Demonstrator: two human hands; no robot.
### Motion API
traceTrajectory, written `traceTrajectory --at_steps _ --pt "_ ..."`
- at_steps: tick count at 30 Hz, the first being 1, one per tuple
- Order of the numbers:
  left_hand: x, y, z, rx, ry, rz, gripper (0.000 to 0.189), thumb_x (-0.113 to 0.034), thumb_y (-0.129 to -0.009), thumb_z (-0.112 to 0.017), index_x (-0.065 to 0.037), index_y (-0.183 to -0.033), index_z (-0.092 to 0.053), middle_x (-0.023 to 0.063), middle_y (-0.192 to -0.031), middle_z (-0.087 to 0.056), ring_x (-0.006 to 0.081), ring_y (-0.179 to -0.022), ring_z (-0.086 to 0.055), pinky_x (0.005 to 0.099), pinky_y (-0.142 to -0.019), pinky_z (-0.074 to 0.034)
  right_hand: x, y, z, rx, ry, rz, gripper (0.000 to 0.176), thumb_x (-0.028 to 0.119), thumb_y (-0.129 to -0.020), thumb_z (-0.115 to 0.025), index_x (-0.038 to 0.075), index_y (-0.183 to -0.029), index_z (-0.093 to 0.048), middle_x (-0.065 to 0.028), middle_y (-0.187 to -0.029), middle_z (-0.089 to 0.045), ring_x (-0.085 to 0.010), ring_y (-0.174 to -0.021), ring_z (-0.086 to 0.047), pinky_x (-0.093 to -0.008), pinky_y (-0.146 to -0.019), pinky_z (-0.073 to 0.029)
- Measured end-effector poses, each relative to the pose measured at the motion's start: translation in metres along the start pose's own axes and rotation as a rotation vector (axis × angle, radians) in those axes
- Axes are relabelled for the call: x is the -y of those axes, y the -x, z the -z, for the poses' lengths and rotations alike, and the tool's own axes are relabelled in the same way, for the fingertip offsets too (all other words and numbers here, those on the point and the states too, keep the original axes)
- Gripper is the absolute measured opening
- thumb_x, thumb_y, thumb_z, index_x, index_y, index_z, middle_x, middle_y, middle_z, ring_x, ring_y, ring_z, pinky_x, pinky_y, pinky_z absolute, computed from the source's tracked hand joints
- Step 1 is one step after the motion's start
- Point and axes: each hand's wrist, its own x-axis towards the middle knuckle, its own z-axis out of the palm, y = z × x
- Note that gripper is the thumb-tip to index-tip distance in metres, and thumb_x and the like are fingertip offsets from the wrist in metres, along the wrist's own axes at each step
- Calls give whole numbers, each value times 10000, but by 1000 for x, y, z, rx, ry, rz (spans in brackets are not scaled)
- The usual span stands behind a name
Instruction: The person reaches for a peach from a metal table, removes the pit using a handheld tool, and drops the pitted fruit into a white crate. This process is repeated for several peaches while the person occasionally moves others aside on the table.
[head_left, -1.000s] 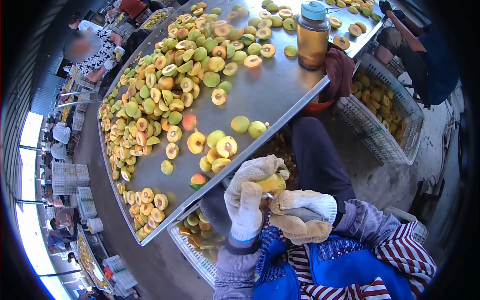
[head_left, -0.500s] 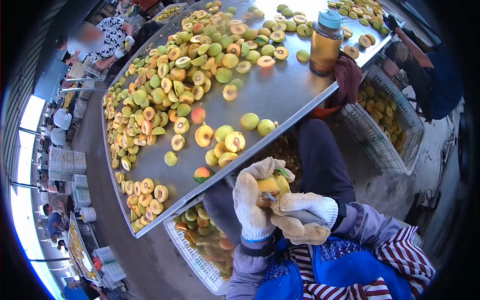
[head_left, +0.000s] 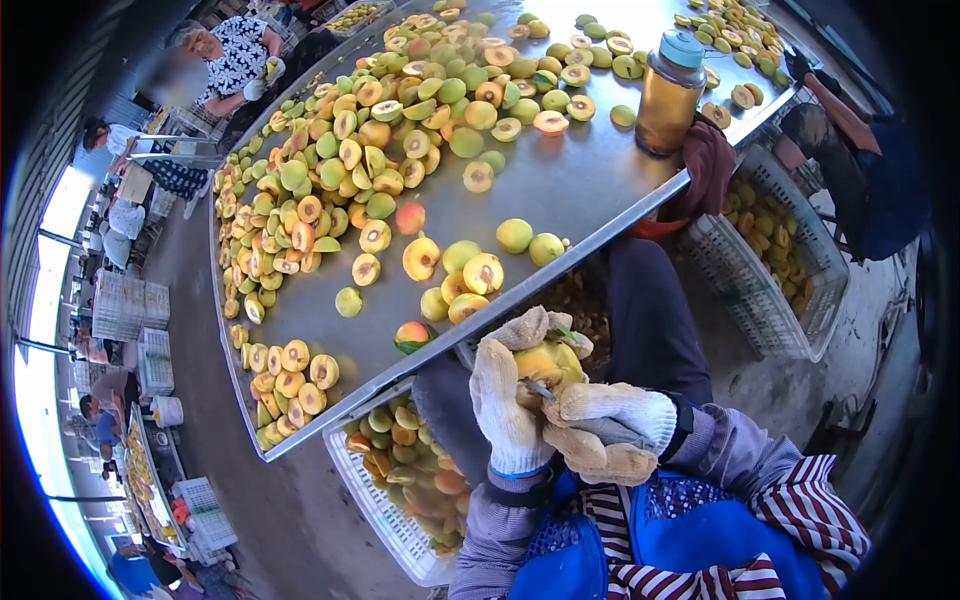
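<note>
Beyond the steel table (head_left: 560, 190) strewn with halved and whole fruit, a jar (head_left: 668, 92) at its edge, the gloved left hand (head_left: 508, 400) grips a yellow fruit (head_left: 545, 365) just below the table's rim — the gloved right hand (head_left: 600, 430) clenches a small blade (head_left: 540, 390) against it — above a white crate (head_left: 385, 520) of fruit.

I see rough knitted cloth gloves on the left hand (head_left: 510, 400) and right hand (head_left: 600, 430); the fruit (head_left: 545, 362) between them has smooth, matt yellow skin; the blade (head_left: 540, 390) is bright metal. The far table (head_left: 580, 180) is bare sheet metal, smooth and glossy; the near-left crate (head_left: 385, 520) is white latticed plastic.
</note>
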Motion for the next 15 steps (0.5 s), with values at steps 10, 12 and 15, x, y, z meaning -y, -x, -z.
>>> traceTrajectory --at_steps 10,12,15 --pt "-46 30 119 -563 -504 -257 510 -474 -1007 -457 -17 -1199 -578 128 -1055 -637 220 -899 -658 336 -626 -549 4 -5 40 76 83 -131 452 356 -1049 -428 -31 -882 -591 -95 -542 -588 -118 -403 -562 -198 -367 -453" --pt "-71 48 155 -643 -1273 -189 282 -201 -986 -554 4 -1156 -646 126 -1081 -652 263 -1006 -597 359 -925 -453 4 -3 50 97 139 -70 455 380 -1031 -470 -36 -891 -593 -104 -553 -594 -128 -419 -575 -213 -380 -466" --pt "-80 61 160 -354 -1884 -425 314 -224 -995 -538 2 -1181 -650 123 -1189 -643 239 -1129 -570 365 -999 -420 17 -7 29 -109 342 -217 494 475 -970 -559 -9 -879 -595 -81 -556 -591 -126 -430 -577 -238 -399 -467"
